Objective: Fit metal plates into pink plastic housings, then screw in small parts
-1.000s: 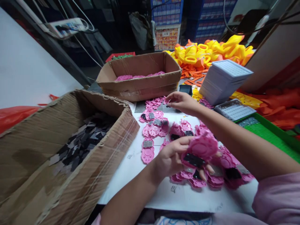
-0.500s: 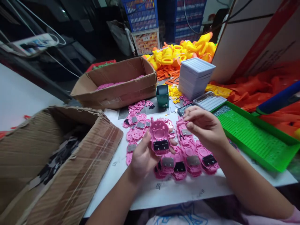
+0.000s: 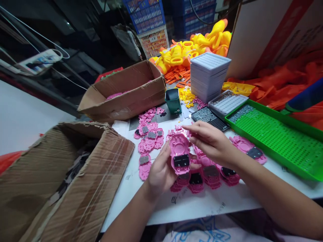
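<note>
My left hand grips a pink plastic shell with a dark plate set in its lower part, held upright above the white sheet. My right hand is beside the shell's top right, fingers pinched together near its upper edge; what they pinch is too small to name. Several more pink shells with grey or black plates lie under and around both hands, and another group lies to the left.
A big torn carton of dark flat pieces stands at the left. A second carton with pink parts is behind. A green cup, stacked grey trays, a black tray and a green tray sit at the right.
My right hand came back from the far pile of small pink parts to the shell's top. My left hand turned the shell upright and lifted it. The view swung right.
</note>
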`<state>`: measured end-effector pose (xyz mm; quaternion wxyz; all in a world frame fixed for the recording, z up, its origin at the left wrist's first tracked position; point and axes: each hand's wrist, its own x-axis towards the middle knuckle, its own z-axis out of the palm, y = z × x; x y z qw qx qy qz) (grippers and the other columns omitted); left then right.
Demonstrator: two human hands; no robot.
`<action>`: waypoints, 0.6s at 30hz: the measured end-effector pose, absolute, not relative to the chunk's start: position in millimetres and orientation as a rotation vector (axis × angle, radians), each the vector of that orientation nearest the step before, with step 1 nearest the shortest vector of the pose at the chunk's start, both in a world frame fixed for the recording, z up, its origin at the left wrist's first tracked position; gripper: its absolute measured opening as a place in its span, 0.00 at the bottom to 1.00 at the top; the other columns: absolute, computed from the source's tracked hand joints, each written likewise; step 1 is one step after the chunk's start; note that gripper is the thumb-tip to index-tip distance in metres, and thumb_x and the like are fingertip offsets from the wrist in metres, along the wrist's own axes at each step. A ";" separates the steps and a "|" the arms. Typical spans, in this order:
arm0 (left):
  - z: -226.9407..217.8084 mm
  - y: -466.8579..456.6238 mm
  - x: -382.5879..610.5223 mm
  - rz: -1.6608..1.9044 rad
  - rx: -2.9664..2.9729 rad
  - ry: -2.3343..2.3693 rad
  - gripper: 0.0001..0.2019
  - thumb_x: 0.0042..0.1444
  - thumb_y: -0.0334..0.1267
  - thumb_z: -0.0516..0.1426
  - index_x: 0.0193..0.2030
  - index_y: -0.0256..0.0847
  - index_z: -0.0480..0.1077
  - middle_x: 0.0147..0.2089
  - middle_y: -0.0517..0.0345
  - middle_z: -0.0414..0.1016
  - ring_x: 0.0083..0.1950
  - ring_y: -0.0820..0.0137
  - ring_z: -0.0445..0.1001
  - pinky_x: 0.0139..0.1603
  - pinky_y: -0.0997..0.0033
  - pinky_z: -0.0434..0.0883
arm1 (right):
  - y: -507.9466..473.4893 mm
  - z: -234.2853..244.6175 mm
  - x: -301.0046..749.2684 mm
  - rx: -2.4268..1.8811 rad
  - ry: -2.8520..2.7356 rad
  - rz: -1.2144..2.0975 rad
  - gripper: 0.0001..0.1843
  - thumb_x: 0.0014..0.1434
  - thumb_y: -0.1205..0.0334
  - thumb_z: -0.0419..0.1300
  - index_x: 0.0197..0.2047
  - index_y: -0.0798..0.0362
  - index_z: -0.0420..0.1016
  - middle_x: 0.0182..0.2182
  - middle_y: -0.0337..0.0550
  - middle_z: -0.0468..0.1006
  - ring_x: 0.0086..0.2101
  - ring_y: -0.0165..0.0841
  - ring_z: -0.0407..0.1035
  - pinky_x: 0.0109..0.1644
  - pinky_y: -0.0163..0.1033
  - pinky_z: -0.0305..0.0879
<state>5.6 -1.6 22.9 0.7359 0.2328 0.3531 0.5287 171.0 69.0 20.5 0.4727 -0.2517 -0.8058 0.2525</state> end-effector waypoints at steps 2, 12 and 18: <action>19.6 -3.3 6.9 1.186 0.514 0.770 0.21 0.58 0.42 0.57 0.58 0.43 0.62 0.50 0.51 0.74 0.49 0.60 0.75 0.48 0.62 0.73 | 65.5 17.8 168.0 -0.606 -1.961 0.483 0.18 0.59 0.71 0.55 0.53 0.52 0.67 0.39 0.46 0.75 0.41 0.31 0.71 0.46 0.39 0.69; 18.5 -7.7 8.8 1.155 0.535 0.765 0.17 0.56 0.41 0.59 0.52 0.47 0.63 0.43 0.59 0.74 0.37 0.71 0.75 0.38 0.72 0.72 | 53.7 10.2 156.9 -0.617 -1.920 0.258 0.13 0.59 0.70 0.56 0.48 0.51 0.70 0.37 0.48 0.75 0.38 0.34 0.71 0.41 0.42 0.72; 17.1 -5.7 6.1 1.248 0.610 0.809 0.12 0.51 0.39 0.63 0.41 0.41 0.68 0.33 0.61 0.74 0.32 0.75 0.73 0.35 0.76 0.70 | 52.4 11.5 160.0 -0.522 -1.955 0.268 0.14 0.58 0.72 0.56 0.47 0.51 0.71 0.37 0.48 0.76 0.38 0.34 0.71 0.42 0.41 0.72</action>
